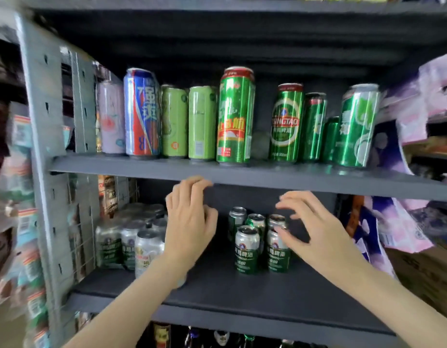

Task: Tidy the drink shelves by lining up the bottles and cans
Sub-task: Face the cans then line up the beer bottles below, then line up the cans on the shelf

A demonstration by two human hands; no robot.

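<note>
On the upper shelf (142, 169) stands a row of tall cans: a pink can (110, 116), a blue-and-red can (142, 111), two pale green cans (188, 121), and several dark green beer cans (286, 123). The lower shelf (242, 295) holds a shrink-wrapped pack of silver-green cans (122, 243) at the left and a small cluster of short green cans (247, 249) in the middle. My left hand (189, 222) hovers in front of the lower shelf, fingers loosely curled and holding nothing. My right hand (307, 229) is spread open next to the short cans, its fingertips near the rightmost one.
A grey perforated upright (41, 136) frames the shelves on the left, with packaged goods (21, 222) beyond it. Purple and pink packages (405, 121) crowd the right side. Dark bottles (217, 337) show on the shelf below. A cardboard box (423, 272) sits at the lower right.
</note>
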